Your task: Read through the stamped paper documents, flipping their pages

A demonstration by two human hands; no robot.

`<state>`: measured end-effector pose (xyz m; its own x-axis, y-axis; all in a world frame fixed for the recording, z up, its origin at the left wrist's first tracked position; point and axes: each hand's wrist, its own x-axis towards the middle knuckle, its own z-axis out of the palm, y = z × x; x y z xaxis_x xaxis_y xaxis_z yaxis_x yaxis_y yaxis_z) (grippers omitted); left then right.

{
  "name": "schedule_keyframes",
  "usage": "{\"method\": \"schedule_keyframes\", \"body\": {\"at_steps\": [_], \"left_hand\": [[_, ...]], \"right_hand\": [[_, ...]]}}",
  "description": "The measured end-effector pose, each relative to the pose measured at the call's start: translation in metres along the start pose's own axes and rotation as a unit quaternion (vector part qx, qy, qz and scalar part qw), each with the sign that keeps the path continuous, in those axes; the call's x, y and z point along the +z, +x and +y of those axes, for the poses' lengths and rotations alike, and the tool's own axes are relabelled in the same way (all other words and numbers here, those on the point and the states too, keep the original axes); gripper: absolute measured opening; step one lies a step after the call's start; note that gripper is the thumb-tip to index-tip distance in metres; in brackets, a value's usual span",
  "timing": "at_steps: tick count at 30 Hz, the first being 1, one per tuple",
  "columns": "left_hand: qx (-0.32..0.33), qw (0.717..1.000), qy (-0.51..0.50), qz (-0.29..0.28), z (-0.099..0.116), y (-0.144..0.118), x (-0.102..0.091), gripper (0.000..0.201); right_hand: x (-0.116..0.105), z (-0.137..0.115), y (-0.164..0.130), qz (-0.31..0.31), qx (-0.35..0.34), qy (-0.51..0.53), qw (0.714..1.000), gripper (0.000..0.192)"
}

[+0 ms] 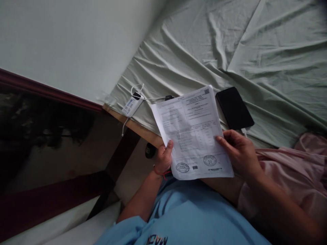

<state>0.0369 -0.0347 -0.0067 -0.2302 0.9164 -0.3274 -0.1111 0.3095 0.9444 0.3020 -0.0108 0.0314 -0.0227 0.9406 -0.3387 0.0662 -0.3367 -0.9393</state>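
A printed document [191, 136] with round stamps near its lower edge is held up over the front edge of the bed, tilted slightly. At its left edge my left hand [164, 158] pinches the paper, thumb on the front; its other fingers are mostly hidden behind. My right hand [238, 149] grips the right edge between thumb and fingers. Close to that hand, a black smartphone [235, 108] lies on the sheet with a white cable plugged in. Whether the document has more than one page I cannot tell.
A white power strip [133, 104] with a plug and cable sits at the bed's corner, by the wooden edge [145, 133]. Pale green cloth [276, 68] covers the bed. Pink fabric [286, 177] is bunched at the right, and a pale wall [63, 44] rises at the left.
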Motion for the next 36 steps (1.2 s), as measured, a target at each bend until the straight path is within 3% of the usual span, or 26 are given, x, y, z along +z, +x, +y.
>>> {"method": "schedule_keyframes", "body": {"at_steps": [3, 6, 10, 18, 24, 29, 36], "left_hand": [[0.004, 1.000, -0.028, 0.010, -0.004, -0.002, -0.004, 0.049], [0.010, 0.999, -0.041, 0.016, -0.005, -0.003, -0.005, 0.051], [0.030, 0.999, -0.030, 0.019, -0.002, -0.006, 0.000, 0.057], [0.031, 0.999, 0.025, 0.012, 0.000, -0.007, -0.002, 0.058], [0.087, 0.988, 0.099, 0.076, -0.014, -0.001, -0.009, 0.052], [0.112, 0.978, 0.155, 0.079, -0.013, 0.002, -0.007, 0.051], [0.102, 0.986, 0.117, 0.064, -0.018, 0.005, -0.008, 0.047]], "right_hand": [[0.001, -0.002, -0.001, -0.025, 0.026, 0.065, 0.997, 0.030], [0.000, -0.001, -0.001, -0.026, 0.010, 0.067, 0.997, 0.031], [-0.002, 0.002, 0.000, -0.017, -0.007, 0.063, 0.998, 0.030], [-0.001, 0.000, 0.000, -0.015, 0.023, 0.090, 0.996, 0.029], [-0.003, 0.007, 0.003, 0.042, -0.060, -0.072, 0.995, 0.032], [-0.002, 0.011, 0.003, 0.105, -0.141, -0.249, 0.952, 0.031], [-0.004, 0.012, 0.003, 0.097, -0.131, -0.259, 0.952, 0.032]]}}
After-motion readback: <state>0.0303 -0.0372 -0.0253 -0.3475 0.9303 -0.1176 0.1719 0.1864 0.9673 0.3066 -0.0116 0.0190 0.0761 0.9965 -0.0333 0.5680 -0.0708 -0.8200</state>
